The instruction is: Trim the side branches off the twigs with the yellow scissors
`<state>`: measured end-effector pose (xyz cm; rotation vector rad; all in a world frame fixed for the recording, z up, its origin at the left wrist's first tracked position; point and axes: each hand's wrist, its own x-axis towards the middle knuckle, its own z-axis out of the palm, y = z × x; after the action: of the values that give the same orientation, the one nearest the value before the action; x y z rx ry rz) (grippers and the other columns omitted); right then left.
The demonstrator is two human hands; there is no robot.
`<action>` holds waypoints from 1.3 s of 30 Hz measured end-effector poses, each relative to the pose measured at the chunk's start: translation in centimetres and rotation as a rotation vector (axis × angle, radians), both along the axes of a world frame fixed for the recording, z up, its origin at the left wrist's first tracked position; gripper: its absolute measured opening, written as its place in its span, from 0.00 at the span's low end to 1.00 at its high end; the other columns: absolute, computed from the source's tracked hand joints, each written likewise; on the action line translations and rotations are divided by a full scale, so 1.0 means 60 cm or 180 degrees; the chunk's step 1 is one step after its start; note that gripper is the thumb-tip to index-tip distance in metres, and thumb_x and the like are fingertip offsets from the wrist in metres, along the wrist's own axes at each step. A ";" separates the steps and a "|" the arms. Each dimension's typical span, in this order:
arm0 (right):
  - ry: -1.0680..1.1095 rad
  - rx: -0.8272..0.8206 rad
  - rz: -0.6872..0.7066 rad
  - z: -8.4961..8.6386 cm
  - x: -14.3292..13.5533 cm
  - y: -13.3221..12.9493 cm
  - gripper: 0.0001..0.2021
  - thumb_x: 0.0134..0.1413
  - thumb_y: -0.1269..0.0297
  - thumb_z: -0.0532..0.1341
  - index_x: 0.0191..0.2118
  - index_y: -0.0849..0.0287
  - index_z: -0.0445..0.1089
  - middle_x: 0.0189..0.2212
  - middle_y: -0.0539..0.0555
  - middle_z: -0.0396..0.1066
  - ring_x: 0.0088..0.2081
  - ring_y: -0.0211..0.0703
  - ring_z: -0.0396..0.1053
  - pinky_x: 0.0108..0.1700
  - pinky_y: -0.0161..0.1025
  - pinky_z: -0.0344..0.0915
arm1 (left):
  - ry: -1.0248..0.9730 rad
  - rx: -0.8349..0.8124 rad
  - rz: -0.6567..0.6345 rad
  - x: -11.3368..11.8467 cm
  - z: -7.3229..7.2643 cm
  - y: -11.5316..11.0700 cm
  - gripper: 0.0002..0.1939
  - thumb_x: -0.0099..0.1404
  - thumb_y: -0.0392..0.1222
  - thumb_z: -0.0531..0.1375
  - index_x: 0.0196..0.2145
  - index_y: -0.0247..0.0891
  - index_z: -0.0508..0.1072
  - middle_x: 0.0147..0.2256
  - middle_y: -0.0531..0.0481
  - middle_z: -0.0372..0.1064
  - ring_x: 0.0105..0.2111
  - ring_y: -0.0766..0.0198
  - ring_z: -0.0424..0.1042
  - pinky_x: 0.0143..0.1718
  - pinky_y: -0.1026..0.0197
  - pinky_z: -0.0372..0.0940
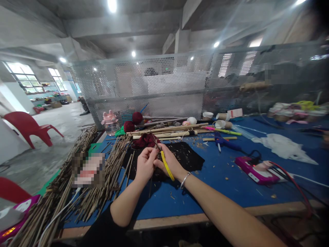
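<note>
My left hand (145, 164) pinches a thin dark twig (155, 141) over the blue table (231, 185). My right hand (171, 164) grips yellow-handled snips (167, 168) whose tip meets the twig near the left fingertips. A silver bracelet (184, 179) rings my right wrist. Both hands hover above a black cloth (190, 156) littered with small cuttings. Just beyond the hands lies a dark red bundle (144, 140).
A big pile of brown twigs (84, 178) covers the table's left side. Bamboo sticks (169, 130), yarn balls (137, 117), a blue glue gun (226, 143), a pink device (257, 171) with cables and white plastic (280, 145) lie around. A perforated metal screen (180, 85) backs the table.
</note>
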<state>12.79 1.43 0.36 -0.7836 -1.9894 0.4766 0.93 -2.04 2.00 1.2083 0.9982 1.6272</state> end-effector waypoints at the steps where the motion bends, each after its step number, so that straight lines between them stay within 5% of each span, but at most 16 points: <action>1: 0.0059 -0.0024 0.0031 0.001 0.000 -0.001 0.32 0.47 0.44 0.57 0.52 0.61 0.54 0.45 0.62 0.62 0.45 0.49 0.62 0.48 0.45 0.59 | 0.0008 -0.0032 -0.0035 0.000 0.000 0.000 0.15 0.55 0.51 0.59 0.28 0.34 0.67 0.18 0.57 0.59 0.16 0.75 0.56 0.18 0.70 0.52; 11: 0.0357 -0.0470 0.0261 0.004 -0.003 -0.011 0.29 0.44 0.38 0.55 0.41 0.60 0.59 0.24 0.49 0.64 0.25 0.37 0.61 0.27 0.32 0.60 | -0.0064 -0.0138 -0.0098 0.003 0.001 -0.006 0.17 0.55 0.53 0.59 0.28 0.35 0.64 0.16 0.60 0.56 0.11 0.77 0.53 0.11 0.72 0.49; 22: 0.0464 -0.0545 0.0188 -0.001 -0.012 -0.012 0.23 0.48 0.43 0.56 0.37 0.60 0.61 0.21 0.48 0.65 0.21 0.35 0.62 0.24 0.31 0.59 | 0.0061 -0.0257 0.0156 0.004 -0.007 -0.002 0.19 0.55 0.57 0.57 0.25 0.35 0.64 0.13 0.61 0.54 0.10 0.76 0.52 0.10 0.72 0.48; 30: 0.0180 -0.0566 0.0252 0.004 -0.009 -0.013 0.22 0.49 0.45 0.56 0.41 0.59 0.60 0.24 0.49 0.67 0.24 0.38 0.65 0.28 0.33 0.61 | 0.0041 -0.0220 0.0086 0.000 -0.009 0.001 0.19 0.57 0.57 0.54 0.26 0.36 0.65 0.13 0.60 0.54 0.10 0.75 0.51 0.11 0.71 0.47; 35: -0.0150 -0.0117 0.0148 0.000 -0.008 -0.005 0.31 0.47 0.41 0.55 0.49 0.63 0.56 0.42 0.62 0.65 0.40 0.47 0.65 0.43 0.42 0.62 | -0.0026 -0.0172 0.0056 -0.002 -0.013 0.004 0.18 0.58 0.54 0.55 0.24 0.35 0.63 0.16 0.59 0.55 0.14 0.76 0.52 0.15 0.71 0.49; 39: -0.0197 0.0015 0.0028 -0.011 -0.007 0.000 0.33 0.48 0.41 0.54 0.52 0.64 0.53 0.46 0.64 0.62 0.46 0.51 0.62 0.49 0.46 0.59 | 0.0064 -0.0256 0.0042 0.002 -0.015 0.005 0.17 0.59 0.53 0.55 0.26 0.35 0.65 0.17 0.59 0.55 0.15 0.76 0.51 0.16 0.71 0.49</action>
<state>12.38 1.43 -0.28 -0.7957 -2.0514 0.4576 1.03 -1.76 1.11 1.1684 1.0761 1.5726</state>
